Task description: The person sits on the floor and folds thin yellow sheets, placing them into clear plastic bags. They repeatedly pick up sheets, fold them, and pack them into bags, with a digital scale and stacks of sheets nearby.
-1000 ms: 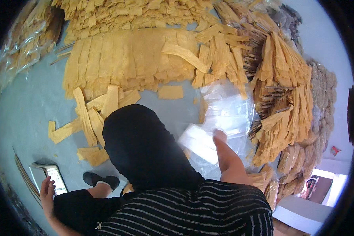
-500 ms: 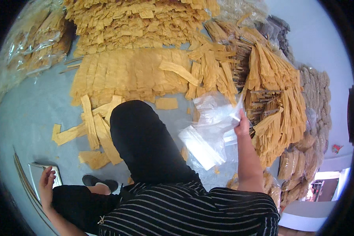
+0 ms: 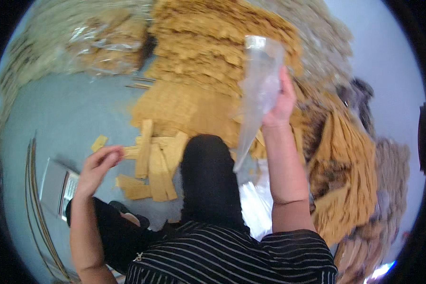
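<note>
The grey floor (image 3: 80, 113) makes a wide open space on the left, from the plastic-wrapped bundle (image 3: 111, 45) at the top down to the long thin sticks (image 3: 34, 199). The tall yellow pile (image 3: 203, 47) makes an edge across the top. A brown-yellow heap (image 3: 350, 175) stands along the right, so there is less room beside that arm.

The right hand (image 3: 280, 104) pinches a clear plastic bag (image 3: 261, 85), which hangs long and thin above the black knee (image 3: 210, 170). The left hand (image 3: 99, 165) is partly open with bent fingers, near the loose yellow strips (image 3: 161, 175).

Half a second ago, the bag was lower, by the heap. Now it is up in front of the tall pile. The left hand is higher too, and closer to the strips. White plastic (image 3: 255, 208) is still on the floor.

The flat grey box (image 3: 57, 184) has a pale panel, too blurry to read.
</note>
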Tool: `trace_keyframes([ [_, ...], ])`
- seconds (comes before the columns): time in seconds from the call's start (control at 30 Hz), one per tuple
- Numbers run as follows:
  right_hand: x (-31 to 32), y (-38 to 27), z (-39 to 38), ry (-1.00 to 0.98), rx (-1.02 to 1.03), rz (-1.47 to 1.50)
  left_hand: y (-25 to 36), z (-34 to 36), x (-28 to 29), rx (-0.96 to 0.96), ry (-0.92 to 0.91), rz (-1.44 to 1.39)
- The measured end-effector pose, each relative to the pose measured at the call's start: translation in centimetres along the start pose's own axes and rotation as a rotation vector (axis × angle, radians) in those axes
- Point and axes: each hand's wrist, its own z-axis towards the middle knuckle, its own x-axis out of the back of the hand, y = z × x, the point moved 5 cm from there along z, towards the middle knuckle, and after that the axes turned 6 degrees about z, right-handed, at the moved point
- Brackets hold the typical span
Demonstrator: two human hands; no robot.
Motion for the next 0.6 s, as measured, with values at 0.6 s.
trace_keyframes([
  [0.6,-9.2,28.0,-2.4,-0.287,-0.365,-0.419,-4.8,3.6,-1.3,0.062,0.112,-0.528],
])
